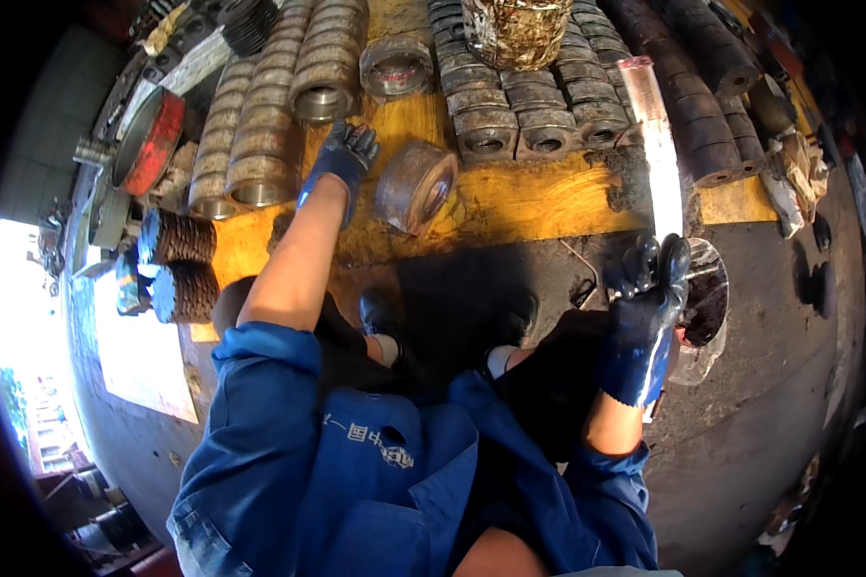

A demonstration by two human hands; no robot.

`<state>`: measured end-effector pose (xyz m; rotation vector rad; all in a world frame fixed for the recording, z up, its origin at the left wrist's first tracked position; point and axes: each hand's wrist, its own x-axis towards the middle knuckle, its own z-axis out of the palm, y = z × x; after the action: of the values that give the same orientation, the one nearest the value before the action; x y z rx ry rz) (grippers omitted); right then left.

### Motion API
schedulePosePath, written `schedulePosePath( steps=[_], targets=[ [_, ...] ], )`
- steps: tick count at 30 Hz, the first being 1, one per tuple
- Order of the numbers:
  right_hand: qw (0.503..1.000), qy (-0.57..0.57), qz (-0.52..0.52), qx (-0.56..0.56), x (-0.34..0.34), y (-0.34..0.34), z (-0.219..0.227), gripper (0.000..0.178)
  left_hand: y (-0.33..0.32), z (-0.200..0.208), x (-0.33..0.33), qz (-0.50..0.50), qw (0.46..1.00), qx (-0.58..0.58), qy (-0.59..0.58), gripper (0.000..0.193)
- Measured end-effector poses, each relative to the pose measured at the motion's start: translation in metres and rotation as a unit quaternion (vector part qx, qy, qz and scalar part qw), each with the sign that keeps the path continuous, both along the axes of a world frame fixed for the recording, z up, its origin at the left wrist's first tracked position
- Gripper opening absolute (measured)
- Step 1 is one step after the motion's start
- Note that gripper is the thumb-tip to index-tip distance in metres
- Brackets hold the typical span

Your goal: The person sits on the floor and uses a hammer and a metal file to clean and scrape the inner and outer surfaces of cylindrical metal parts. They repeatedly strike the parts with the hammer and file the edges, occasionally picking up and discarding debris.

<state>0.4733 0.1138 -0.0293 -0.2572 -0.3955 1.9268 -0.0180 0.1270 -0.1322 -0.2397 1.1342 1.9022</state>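
Observation:
My left hand, in a blue work glove, reaches out above the yellow surface with loosely bent fingers apart and nothing visible in them. Beside it a thick metal ring stands on its edge, and another ring lies farther back. My right hand, its glove coated dark and wet, has closed fingers beside a round container with dark reddish contents. From its fingertips a long pale strip runs away, glaring in the light; whether the hand grips it is unclear.
Rows of metal rings lie end to end at back left, dark hollow blocks at back centre. A paint-crusted bucket stands behind them. Dark cylinders line the right, ribbed pieces the left. My shoes are between my arms.

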Motion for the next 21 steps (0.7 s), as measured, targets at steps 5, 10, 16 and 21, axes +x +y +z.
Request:
schedulePosePath(
  steps=[5,10,16,21],
  targets=[
    [0.989,0.076,0.001,0.127,0.013,0.01,0.031,0.034,-0.04,0.003,0.015,-0.01,1.0,0.02,-0.011,0.045],
    [0.964,0.105,-0.061,0.238,0.049,-0.005,0.1,0.066,-0.058,0.013,0.04,-0.031,0.999,0.008,-0.037,0.05],
    [0.953,-0.039,-0.179,0.242,0.117,-0.025,0.113,0.055,-0.059,0.01,0.068,-0.077,0.996,0.016,-0.048,0.05],
    [0.926,-0.163,-0.302,0.157,0.173,-0.064,0.019,0.033,-0.065,-0.012,0.102,-0.176,0.98,0.038,-0.08,0.044]
  ],
)
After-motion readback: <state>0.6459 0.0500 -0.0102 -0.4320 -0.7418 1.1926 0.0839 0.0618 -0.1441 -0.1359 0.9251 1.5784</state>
